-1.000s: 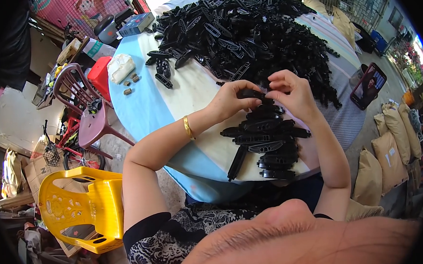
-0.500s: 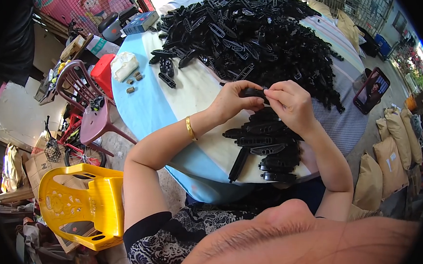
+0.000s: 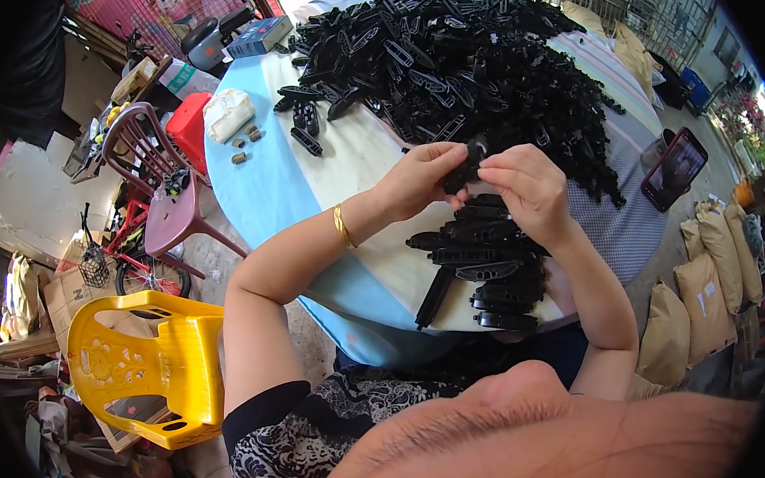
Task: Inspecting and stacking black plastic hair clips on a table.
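Both hands meet above the near part of a round table (image 3: 327, 185) covered in pale blue and cream cloth. My left hand (image 3: 423, 179), with a gold bangle on its wrist, and my right hand (image 3: 528, 191) pinch one small black plastic part (image 3: 468, 171) between their fingertips. Just below them lies a stack of long black plastic pieces (image 3: 485, 263) near the table's front edge. A large heap of the same black parts (image 3: 460, 68) fills the far half of the table.
A phone (image 3: 674, 168) lies at the table's right edge. A white cloth bundle (image 3: 228, 113) and a blue box (image 3: 258, 36) sit at the far left. A yellow plastic chair (image 3: 141, 368), a maroon chair (image 3: 156, 183) and stuffed sacks (image 3: 709, 280) surround the table.
Both hands have lifted slightly off the near stack and drawn together, still working one black part between the fingertips.
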